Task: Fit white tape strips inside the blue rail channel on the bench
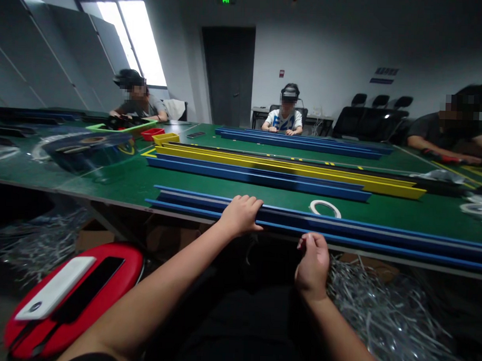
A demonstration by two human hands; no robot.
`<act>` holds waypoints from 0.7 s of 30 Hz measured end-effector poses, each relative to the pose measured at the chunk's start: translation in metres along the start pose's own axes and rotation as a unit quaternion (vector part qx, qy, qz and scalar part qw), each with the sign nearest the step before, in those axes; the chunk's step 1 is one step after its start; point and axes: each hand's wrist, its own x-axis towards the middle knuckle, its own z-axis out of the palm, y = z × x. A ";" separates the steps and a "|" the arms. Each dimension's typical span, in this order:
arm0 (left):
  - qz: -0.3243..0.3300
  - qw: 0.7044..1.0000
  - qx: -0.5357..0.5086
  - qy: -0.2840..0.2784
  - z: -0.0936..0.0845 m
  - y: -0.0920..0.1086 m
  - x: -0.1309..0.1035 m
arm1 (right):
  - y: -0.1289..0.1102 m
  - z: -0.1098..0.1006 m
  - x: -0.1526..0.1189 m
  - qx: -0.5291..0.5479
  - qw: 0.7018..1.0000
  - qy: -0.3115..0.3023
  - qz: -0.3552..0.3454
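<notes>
A long blue channel-shaped strip lies along the near edge of the green table. My left hand is closed over it, fingers across the top and thumb at the near side. Just in front of the strip, further right, my right hand is held in a pinch, its fingertips close to the strip's near edge. What that pinch holds, if anything, is too small to make out. Beyond the strip, a roll of white tape lies flat on the table.
Farther back lie more blue strips and yellow strips. Red and yellow bins stand at left. A red stool bears a white device and a phone. Pale strip waste fills the floor at right. Three people sit around the table.
</notes>
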 end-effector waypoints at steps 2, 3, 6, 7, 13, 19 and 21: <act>-0.003 1.000 -0.003 0.016 -0.002 0.003 -0.005 | -0.001 0.005 -0.010 0.128 0.973 0.000 0.190; -0.004 1.000 -0.006 0.023 -0.003 0.005 -0.008 | -0.003 0.006 -0.011 0.176 0.946 -0.014 0.271; -0.012 0.999 -0.015 0.040 -0.004 0.009 -0.016 | -0.014 0.005 -0.005 0.247 0.887 -0.045 0.386; -0.014 0.999 -0.017 0.046 -0.003 0.010 -0.019 | -0.019 0.004 -0.003 0.252 0.887 -0.050 0.384; -0.014 0.997 -0.037 0.069 0.006 0.014 -0.029 | -0.037 0.005 0.005 0.239 0.888 -0.105 0.379; -0.004 0.992 -0.030 0.122 0.020 0.016 -0.044 | -0.045 0.034 0.003 0.138 0.926 -0.060 0.346; -0.006 0.990 -0.027 0.137 0.023 0.019 -0.049 | -0.044 0.039 0.002 0.156 0.932 0.003 0.327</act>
